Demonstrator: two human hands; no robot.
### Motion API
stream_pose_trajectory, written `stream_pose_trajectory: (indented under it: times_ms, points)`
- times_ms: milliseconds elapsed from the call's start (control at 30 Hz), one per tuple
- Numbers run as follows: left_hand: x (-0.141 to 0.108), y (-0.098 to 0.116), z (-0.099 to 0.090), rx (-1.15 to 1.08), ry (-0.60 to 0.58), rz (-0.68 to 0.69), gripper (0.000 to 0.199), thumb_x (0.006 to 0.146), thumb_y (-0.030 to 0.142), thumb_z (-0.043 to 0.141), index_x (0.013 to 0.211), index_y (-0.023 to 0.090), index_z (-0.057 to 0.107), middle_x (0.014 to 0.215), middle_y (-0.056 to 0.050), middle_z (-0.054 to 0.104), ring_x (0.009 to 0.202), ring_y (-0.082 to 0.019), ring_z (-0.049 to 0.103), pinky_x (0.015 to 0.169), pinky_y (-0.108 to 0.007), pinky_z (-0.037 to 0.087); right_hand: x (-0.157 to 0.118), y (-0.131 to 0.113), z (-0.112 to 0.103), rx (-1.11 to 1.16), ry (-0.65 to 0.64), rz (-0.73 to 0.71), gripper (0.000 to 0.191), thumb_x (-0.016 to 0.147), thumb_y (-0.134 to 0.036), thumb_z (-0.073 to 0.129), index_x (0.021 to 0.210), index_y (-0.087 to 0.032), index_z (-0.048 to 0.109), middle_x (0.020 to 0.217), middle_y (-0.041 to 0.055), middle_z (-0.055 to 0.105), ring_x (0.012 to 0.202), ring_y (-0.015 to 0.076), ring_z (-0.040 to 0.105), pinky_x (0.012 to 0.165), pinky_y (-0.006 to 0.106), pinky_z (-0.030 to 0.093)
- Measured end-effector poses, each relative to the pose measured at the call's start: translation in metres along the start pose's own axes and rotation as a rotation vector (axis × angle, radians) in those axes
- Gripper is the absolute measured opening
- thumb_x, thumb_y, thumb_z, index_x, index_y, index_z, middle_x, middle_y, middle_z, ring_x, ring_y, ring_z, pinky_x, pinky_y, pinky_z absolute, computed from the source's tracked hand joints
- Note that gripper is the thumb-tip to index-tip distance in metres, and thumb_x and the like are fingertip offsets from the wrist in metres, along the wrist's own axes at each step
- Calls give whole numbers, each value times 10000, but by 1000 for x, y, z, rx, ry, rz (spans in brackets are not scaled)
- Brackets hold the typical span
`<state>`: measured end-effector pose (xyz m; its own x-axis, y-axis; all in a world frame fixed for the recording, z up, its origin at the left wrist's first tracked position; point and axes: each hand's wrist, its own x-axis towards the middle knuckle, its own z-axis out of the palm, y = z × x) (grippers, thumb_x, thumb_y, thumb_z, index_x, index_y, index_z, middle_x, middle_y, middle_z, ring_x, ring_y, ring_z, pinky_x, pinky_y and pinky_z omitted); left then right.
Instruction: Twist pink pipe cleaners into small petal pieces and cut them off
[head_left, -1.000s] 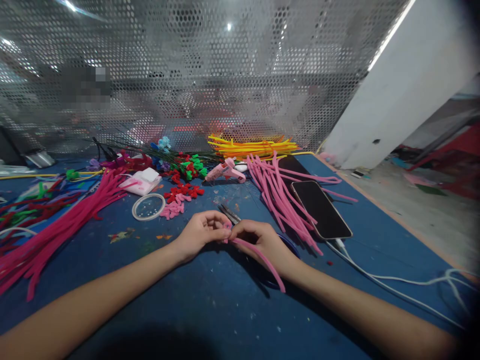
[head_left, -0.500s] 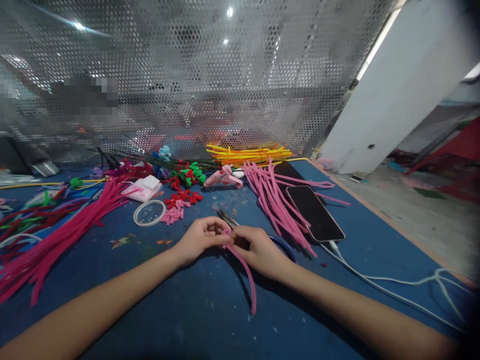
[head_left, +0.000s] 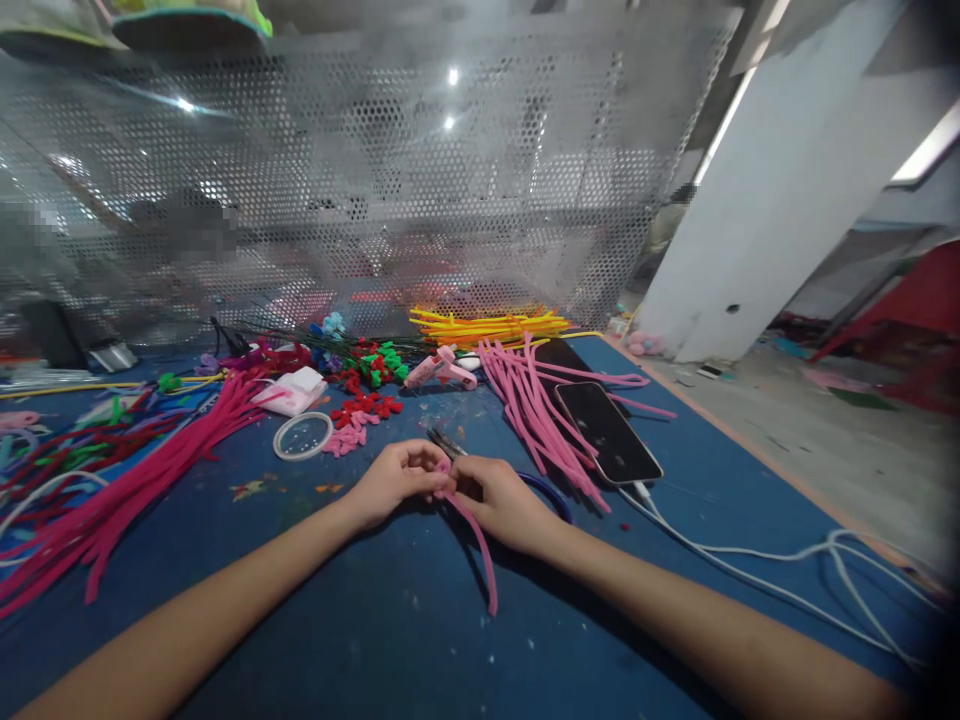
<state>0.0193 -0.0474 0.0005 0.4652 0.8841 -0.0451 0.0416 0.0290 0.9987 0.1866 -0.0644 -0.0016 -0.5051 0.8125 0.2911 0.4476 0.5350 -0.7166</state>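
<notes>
A pink pipe cleaner (head_left: 480, 548) is pinched between both hands near the middle of the view, its upper end coiled into small loops and its free tail curving down toward me. My left hand (head_left: 401, 482) is closed on the looped part. My right hand (head_left: 504, 500) grips the same piece from the other side, fingertips almost meeting the left ones. Scissors (head_left: 546, 492) with dark blue handles lie on the table, partly hidden behind my right hand. Just beyond, a bundle of pink pipe cleaners (head_left: 536, 410) is spread out.
A phone (head_left: 609, 432) with a white cable (head_left: 720, 549) lies at right. Farther back are a pink glue gun (head_left: 441, 370), yellow pipe cleaners (head_left: 487, 325) and small red flower shapes (head_left: 367, 408). At left lie magenta pipe cleaners (head_left: 165, 470) and a tape ring (head_left: 277, 440).
The view has tilted up slightly and shifted right, so the table things appear farther left. Both hands keep their hold on the pink pipe cleaner, with little visible change in its shape.
</notes>
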Motion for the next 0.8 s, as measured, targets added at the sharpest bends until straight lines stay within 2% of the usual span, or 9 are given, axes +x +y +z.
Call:
stream_pose_trajectory:
  times_ms: [167, 333, 467, 600, 700, 800]
  points:
    - [-1, 3, 3, 69, -20, 21, 239, 713, 298, 632, 835, 125, 521, 680, -10, 608, 530, -88, 563, 457, -181, 420, -1, 2, -3, 30, -19, -30, 93, 781, -144, 513, 692, -152, 539, 642, -8, 548, 585, 99, 464, 552, 211, 347]
    - [0, 5, 7, 124, 11, 108, 195, 728, 245, 613, 861, 117, 552, 629, 13, 595, 513, -61, 544, 499, -170, 427, -1, 11, -2, 276, 38, 22, 10, 762, -159, 520, 753, -164, 520, 691, -6, 577, 622, 101, 515, 584, 224, 397]
    - [0, 3, 7, 130, 38, 104, 223, 706, 215, 626, 894, 121, 552, 626, 8, 610, 527, -72, 567, 494, -172, 424, 0, 12, -2, 423, 124, 92, 138, 778, -292, 539, 806, -168, 486, 686, -15, 555, 553, 84, 511, 528, 217, 405]
    - [-2, 1, 8, 139, 8, 102, 244, 694, 219, 628, 885, 127, 508, 592, 2, 617, 514, -98, 586, 467, -184, 421, 0, 9, -4, 377, 85, 144, 232, 757, -384, 567, 746, -159, 511, 630, -13, 552, 524, 85, 500, 498, 216, 394]
    - [-5, 1, 10, 189, 41, 150, 221, 698, 220, 625, 856, 134, 497, 615, 3, 609, 550, -106, 598, 497, -193, 434, 0, 8, -5, 321, 69, 121, 210, 760, -358, 557, 719, -153, 536, 625, -8, 556, 536, 87, 500, 516, 222, 390]
    - [-9, 2, 15, 340, 92, 232, 170, 715, 208, 602, 851, 146, 522, 708, 1, 608, 621, -101, 589, 588, -219, 458, 1, 8, -6, 293, 62, 113, 161, 761, -301, 542, 688, -159, 534, 581, -27, 530, 513, 81, 482, 508, 219, 374]
